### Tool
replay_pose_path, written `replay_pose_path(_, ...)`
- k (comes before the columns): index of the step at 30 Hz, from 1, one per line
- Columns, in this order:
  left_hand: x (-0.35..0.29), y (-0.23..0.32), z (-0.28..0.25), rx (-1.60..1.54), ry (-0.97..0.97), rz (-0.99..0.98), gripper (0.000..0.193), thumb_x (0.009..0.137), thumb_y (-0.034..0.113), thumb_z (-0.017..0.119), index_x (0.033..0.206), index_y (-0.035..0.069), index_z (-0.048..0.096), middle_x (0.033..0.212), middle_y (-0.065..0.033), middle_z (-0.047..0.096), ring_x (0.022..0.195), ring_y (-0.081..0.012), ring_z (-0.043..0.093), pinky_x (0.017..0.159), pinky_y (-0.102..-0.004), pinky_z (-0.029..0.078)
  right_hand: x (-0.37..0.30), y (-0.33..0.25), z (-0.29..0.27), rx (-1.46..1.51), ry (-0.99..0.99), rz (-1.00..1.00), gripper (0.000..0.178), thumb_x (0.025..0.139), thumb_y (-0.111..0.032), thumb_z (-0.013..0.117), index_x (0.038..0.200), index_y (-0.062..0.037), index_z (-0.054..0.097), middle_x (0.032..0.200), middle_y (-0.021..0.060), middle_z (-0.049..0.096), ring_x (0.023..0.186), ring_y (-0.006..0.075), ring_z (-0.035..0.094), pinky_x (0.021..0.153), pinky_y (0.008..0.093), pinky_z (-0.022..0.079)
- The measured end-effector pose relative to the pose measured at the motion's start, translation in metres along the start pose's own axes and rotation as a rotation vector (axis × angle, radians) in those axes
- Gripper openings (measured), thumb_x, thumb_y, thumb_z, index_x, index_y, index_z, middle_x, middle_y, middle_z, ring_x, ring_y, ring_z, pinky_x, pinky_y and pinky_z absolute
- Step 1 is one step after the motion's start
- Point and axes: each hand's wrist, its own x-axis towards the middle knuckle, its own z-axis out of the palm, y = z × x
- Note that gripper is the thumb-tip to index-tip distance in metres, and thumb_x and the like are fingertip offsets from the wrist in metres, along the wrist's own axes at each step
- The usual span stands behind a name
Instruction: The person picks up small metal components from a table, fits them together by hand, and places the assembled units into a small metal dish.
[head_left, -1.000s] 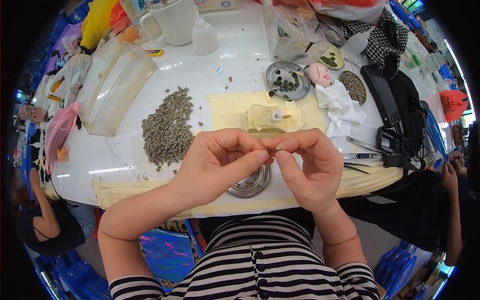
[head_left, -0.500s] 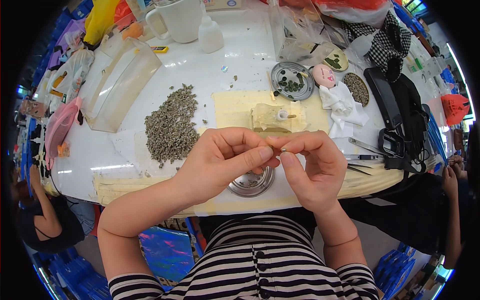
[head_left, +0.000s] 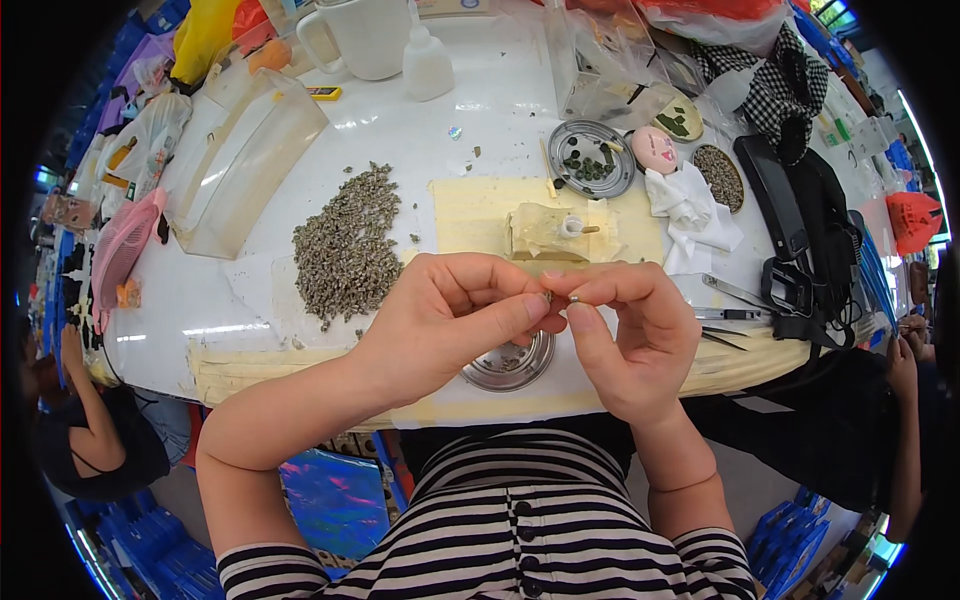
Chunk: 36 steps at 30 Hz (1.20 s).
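Note:
Above the near edge of the table, my left hand [head_left: 455, 310] and my right hand [head_left: 640, 335] meet, fingertips almost touching. A tiny metallic piece [head_left: 573, 298] shows in the pinch of my right thumb and forefinger. My left thumb and forefinger are closed too, on something too small to name. Partly hidden beneath the hands is a round metal dish [head_left: 510, 368] with a few small bits in it. Just beyond them stands a taped block [head_left: 540, 232] with a small white cup [head_left: 572, 226] on top. Left of that lies a heap of small grey-brown metallic pieces [head_left: 348, 245].
A clear plastic tray [head_left: 245, 170], a white mug [head_left: 370, 40] and a squeeze bottle [head_left: 427, 70] stand at the far left. To the right are a dish of dark green pieces [head_left: 590, 160], crumpled tissue [head_left: 690, 210], tweezers [head_left: 735, 292] and a black strap [head_left: 780, 200]. People sit at both sides.
Hardly anything differs. The table scene has shifted slightly to the right in view, and both hands keep their pinch with only small finger movement.

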Motion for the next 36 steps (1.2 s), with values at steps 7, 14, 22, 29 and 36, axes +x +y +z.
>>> replay_pose_path(7,-0.0004,0.0006,-0.0016,0.004,0.003,-0.019,0.016,0.094,0.012,0.065,0.099,-0.003,0.068,0.093,-0.0082,0.073,0.081,-0.0073,0.065,0.073,-0.0214,0.051,0.0010,0.0005,-0.0012,-0.076,-0.027,-0.062,0.012,0.081,0.005,0.069,0.092,0.0026,0.064,0.092,0.0125,0.071,0.087,0.0177,0.070,0.076,0.0265,0.055)
replay_pose_path(14,-0.0002,0.0010,-0.0013,-0.057,0.008,-0.036,0.010,0.092,0.009,0.066,0.094,0.000,0.068,0.085,-0.0053,0.070,0.079,-0.0085,0.064,0.074,-0.0225,0.050,0.0016,0.0005,-0.0017,-0.119,-0.037,-0.082,0.015,0.077,0.007,0.070,0.089,0.0012,0.065,0.092,0.0126,0.071,0.084,0.0182,0.071,0.073,0.0269,0.054)
replay_pose_path(22,0.0009,-0.0002,-0.0053,-0.062,-0.032,-0.020,0.018,0.094,0.015,0.065,0.101,-0.002,0.069,0.093,-0.0089,0.073,0.082,-0.0083,0.064,0.074,-0.0217,0.051,0.0025,0.0009,-0.0026,-0.159,-0.056,-0.129,0.017,0.075,0.007,0.070,0.089,0.0000,0.065,0.096,0.0141,0.072,0.080,0.0179,0.070,0.070,0.0277,0.055)
replay_pose_path(29,0.0015,0.0014,-0.0036,-0.063,0.010,-0.005,0.014,0.095,0.012,0.063,0.098,-0.002,0.067,0.089,-0.0064,0.070,0.079,-0.0087,0.063,0.074,-0.0220,0.050,0.0081,-0.0001,-0.0019,-0.309,-0.039,-0.337,0.021,0.071,0.009,0.070,0.089,-0.0005,0.065,0.096,0.0140,0.072,0.081,0.0237,0.071,0.071,0.0300,0.056)
replay_pose_path(36,-0.0031,-0.0023,0.0011,0.073,0.042,0.127,0.016,0.096,0.008,0.062,0.102,-0.006,0.066,0.095,-0.0099,0.071,0.086,-0.0093,0.066,0.076,-0.0227,0.053,0.0043,0.0040,0.0019,-0.288,-0.010,-0.254,0.022,0.068,0.009,0.071,0.087,-0.0006,0.065,0.094,0.0131,0.072,0.082,0.0257,0.071,0.070,0.0313,0.057)
